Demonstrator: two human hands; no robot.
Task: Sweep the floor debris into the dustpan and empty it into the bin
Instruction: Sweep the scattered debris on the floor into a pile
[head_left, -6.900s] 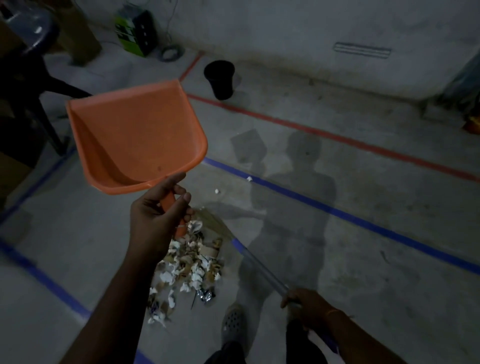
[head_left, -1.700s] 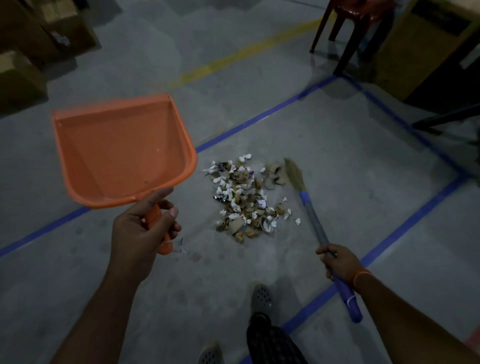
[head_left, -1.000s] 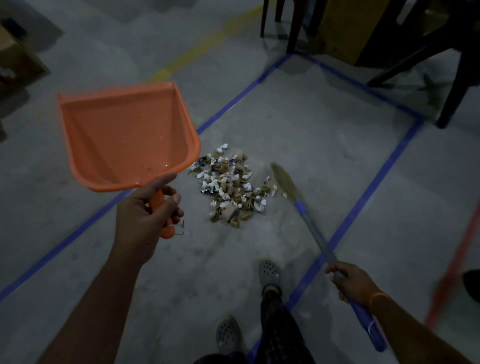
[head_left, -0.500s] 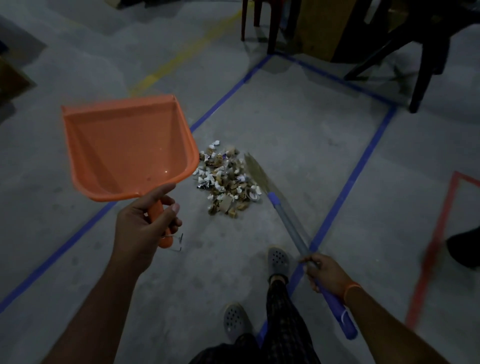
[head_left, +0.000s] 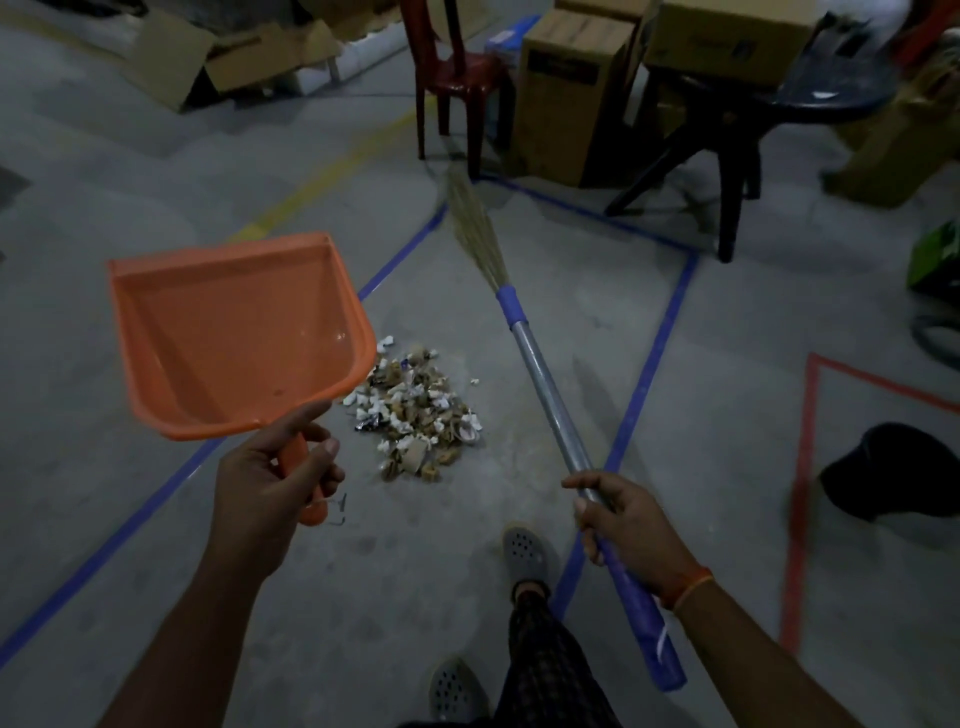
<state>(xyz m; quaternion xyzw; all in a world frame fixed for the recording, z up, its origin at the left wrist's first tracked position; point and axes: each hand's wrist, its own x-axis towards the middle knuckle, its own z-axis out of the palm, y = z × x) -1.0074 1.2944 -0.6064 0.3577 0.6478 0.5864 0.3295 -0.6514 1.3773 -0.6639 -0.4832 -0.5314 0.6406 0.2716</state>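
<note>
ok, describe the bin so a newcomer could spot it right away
Start at the blue-taped rectangle on the concrete floor, where the debris pile lies. Look right, past the red tape line. The bin is the dark, round container at the frame's right edge, standing alone on the floor, unlike the brown cardboard boxes farther off.

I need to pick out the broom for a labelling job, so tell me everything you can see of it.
The long broom has a splayed head of pale straw-like bristles, a blue collar, a bare silvery metal shaft and a blue sleeve at its near end. It slants from lower right up towards the red plastic chair, its bristles blurred, so whether they touch the floor is unclear. The right hand grips it where metal meets sleeve. It lies right of the debris pile, apart from it.
</note>
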